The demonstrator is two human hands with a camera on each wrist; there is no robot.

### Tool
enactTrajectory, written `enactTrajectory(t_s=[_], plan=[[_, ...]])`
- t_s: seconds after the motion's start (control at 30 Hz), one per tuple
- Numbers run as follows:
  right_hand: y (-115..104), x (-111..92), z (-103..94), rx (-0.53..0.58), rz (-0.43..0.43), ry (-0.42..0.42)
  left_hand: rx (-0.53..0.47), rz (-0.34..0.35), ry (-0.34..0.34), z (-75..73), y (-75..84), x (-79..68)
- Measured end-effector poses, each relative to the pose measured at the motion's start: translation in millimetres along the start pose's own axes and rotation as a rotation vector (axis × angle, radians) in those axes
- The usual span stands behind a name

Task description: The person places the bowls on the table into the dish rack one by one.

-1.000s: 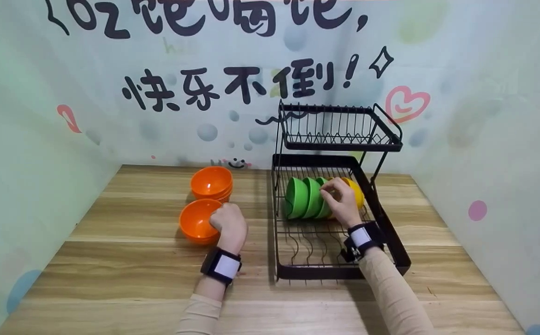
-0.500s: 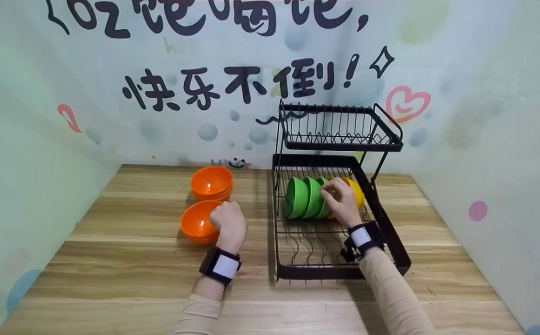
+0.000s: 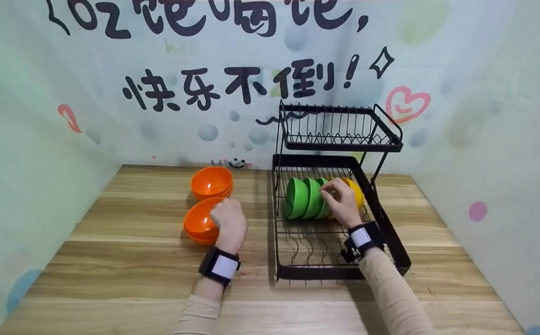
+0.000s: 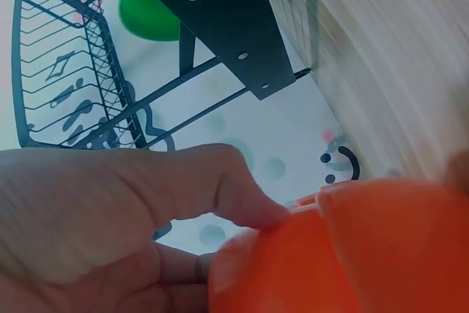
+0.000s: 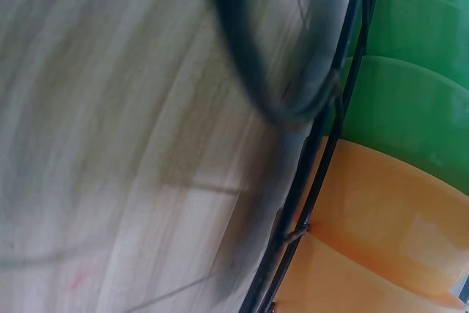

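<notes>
In the head view, my left hand [image 3: 230,218] pinches the right rim of the upper orange bowl [image 3: 201,217] in the front stack. That bowl is tilted, its near side apart from the lower orange bowl [image 3: 202,240]. The left wrist view shows the thumb [image 4: 253,207] pressed on the orange bowl [image 4: 286,269]. My right hand [image 3: 343,203] hangs still over the rack's bowls, fingers loosely curled, nothing visible in it. Beneath and beside it, green bowls [image 3: 296,197] and yellow bowls [image 3: 357,193] stand on edge in a row. The right wrist view shows no fingers.
A black two-tier dish rack [image 3: 344,272] stands right of centre; its upper shelf [image 3: 342,147] overhangs the back. A second orange stack [image 3: 210,182] sits behind the front one. Printed cloth walls [image 3: 102,135] border the wooden table [image 3: 125,260] at the back and sides.
My left hand has risen slightly, tilting the upper orange bowl and shifting it a little right and away from the bowl under it. My right hand has not moved.
</notes>
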State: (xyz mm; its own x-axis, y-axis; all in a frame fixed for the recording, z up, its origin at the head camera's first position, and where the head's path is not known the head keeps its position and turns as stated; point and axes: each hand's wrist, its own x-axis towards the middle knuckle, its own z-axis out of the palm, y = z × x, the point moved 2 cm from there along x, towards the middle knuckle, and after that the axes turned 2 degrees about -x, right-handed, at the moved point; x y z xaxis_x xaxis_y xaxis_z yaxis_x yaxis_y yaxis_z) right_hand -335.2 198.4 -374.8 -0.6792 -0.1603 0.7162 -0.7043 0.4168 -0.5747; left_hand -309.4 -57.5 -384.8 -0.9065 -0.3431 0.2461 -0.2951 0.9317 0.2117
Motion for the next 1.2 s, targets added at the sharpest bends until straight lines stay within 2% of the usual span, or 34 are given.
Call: enactTrajectory(t_s=[0.2,0.53,0.73,0.93,1.07,1.2], plan=[[1.2,0.5,0.6,0.006,-0.017,0.009,0.006,0.049,0.177,-4.6,4.2,-6.2],[-0.5,-0.1,0.3,0.040,-0.004,-0.017,-0.056,0.218,0.320,-12.0,9.6,-11.1],[1.6,-0.8,0.7,0.090,0.063,-0.051,-0.072,0.400,0.391,-11.3,13.4,-11.0],[17.0,-1.3,3.6,0.248,0.152,-0.093,-0.098,0.616,0.435,-10.2,19.9,-11.4],[28.7,-1.9,6.5,0.330,0.215,-0.142,-0.111,0.741,0.518,-7.1,25.6,-13.9],[30.8,-2.5,7.5,0.390,0.225,-0.209,-0.145,0.865,0.603,-1.7,33.4,-18.4]])
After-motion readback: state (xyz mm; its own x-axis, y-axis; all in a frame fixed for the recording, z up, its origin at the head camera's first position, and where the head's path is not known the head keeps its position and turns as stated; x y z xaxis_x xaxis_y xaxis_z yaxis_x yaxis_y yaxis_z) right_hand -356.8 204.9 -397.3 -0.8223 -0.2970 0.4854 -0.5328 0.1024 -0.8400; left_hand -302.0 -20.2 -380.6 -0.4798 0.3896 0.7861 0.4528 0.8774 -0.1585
